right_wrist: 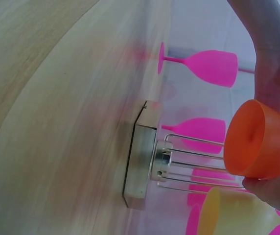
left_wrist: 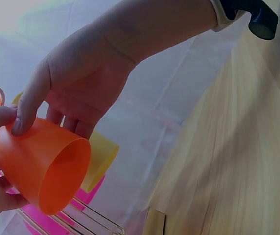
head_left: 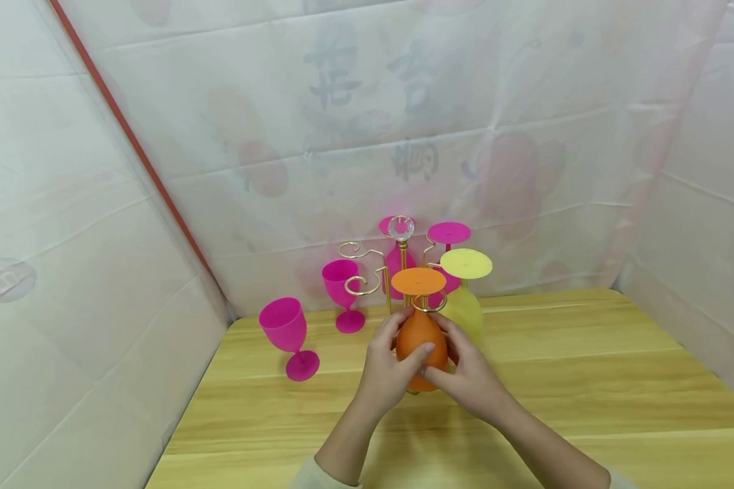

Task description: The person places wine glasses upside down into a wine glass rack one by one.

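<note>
An orange goblet [head_left: 417,333] is upside down, its flat foot above a ring of the gold wire rack [head_left: 388,292] and its bowl below. My left hand [head_left: 385,370] holds the bowl from the left, my right hand [head_left: 472,380] from the right. Both thumbs lie on the near side; some fingers are hidden behind the bowl. In the left wrist view the bowl's open mouth [left_wrist: 64,176] faces the rack's base end. A yellow goblet [head_left: 467,309] hangs inverted just right of the orange one. Two pink goblets, one with its foot [head_left: 449,232] showing, hang inverted behind.
Two pink goblets stand upright on the wooden table left of the rack, one nearer [head_left: 283,326] and one farther back [head_left: 340,282]. A clear faceted knob [head_left: 401,228] tops the rack, whose block base [right_wrist: 142,156] rests on the table. Pale cloth walls [head_left: 355,156] surround the table.
</note>
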